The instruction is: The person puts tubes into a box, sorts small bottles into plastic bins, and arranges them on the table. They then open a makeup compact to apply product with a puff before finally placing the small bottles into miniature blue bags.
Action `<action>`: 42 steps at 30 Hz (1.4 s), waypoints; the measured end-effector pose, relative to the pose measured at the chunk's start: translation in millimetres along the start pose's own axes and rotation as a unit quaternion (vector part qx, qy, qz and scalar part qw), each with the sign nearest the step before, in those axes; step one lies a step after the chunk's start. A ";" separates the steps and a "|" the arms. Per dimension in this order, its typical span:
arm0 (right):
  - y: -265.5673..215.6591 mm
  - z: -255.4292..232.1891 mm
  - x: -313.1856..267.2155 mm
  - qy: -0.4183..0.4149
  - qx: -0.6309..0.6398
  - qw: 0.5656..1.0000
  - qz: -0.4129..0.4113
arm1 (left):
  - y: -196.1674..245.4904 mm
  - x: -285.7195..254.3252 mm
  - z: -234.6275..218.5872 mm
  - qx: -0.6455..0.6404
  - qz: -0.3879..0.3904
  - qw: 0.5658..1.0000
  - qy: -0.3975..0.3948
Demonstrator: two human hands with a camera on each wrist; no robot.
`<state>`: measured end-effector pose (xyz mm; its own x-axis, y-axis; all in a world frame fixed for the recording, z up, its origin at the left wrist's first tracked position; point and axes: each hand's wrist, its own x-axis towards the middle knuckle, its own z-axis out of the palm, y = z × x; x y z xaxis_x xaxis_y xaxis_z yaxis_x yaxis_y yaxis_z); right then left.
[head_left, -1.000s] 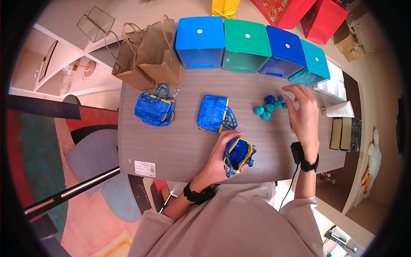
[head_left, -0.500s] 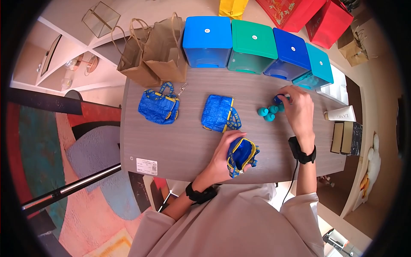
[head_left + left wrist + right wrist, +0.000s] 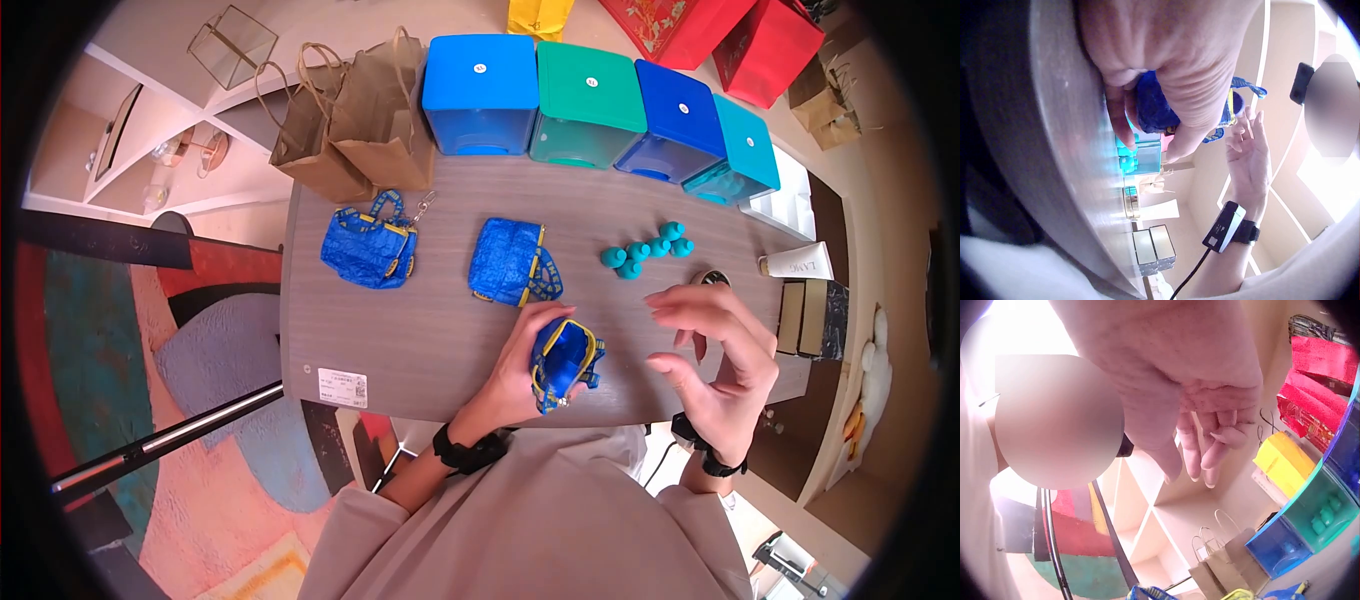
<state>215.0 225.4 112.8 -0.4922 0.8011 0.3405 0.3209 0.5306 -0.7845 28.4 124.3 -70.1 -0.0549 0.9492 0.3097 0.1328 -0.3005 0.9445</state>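
My left hand point(image 3: 512, 375) grips a small blue bag point(image 3: 560, 362) near the table's front edge. Its yellow-zipped mouth faces up, agape. In the left wrist view, a dark blue rounded shape point(image 3: 1238, 102) shows at the yellow edge, close to the other hand's fingertips. My right hand point(image 3: 725, 365) is to the right of the bag, thumb and fingers spread apart, with nothing visible between them. Beyond it, several small rounded teal pieces point(image 3: 640, 252) sit grouped on the table. Two more blue bags lie flat, one in the middle point(image 3: 505, 260) and one at left point(image 3: 365, 248) with a metal clip.
Lidded boxes stand along the back: light blue point(image 3: 480, 95), green point(image 3: 590, 105), dark blue point(image 3: 670, 115) and teal point(image 3: 735, 150). Brown paper bags point(image 3: 375, 130) are at back left. A white tube point(image 3: 797, 262), a dark box point(image 3: 815, 318) and a round dark item point(image 3: 712, 279) are at right.
My right hand reached the pieces, took the dark blue one from among the teal, then drew back towards me with fingers spread. My left hand still holds the bag.
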 end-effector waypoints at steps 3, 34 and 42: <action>7.9 -4.4 -6.4 0.031 -0.015 0.999 0.012 | 5.9 0.7 -0.7 -0.023 -0.019 1.000 -0.002; 3.6 58.6 -13.9 -0.298 -0.129 0.934 -0.152 | 32.8 -8.6 -27.1 -0.047 -0.102 0.985 -0.132; 3.1 75.2 -6.8 -0.339 -0.156 0.903 -0.214 | 24.9 -23.4 -30.7 -0.029 -0.146 0.985 -0.086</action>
<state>158.5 200.8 69.1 -0.9733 0.2065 0.1002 0.1438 0.8889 -0.4350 2.6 91.7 -50.4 0.0864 0.9962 0.0064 0.0795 -0.0133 0.9967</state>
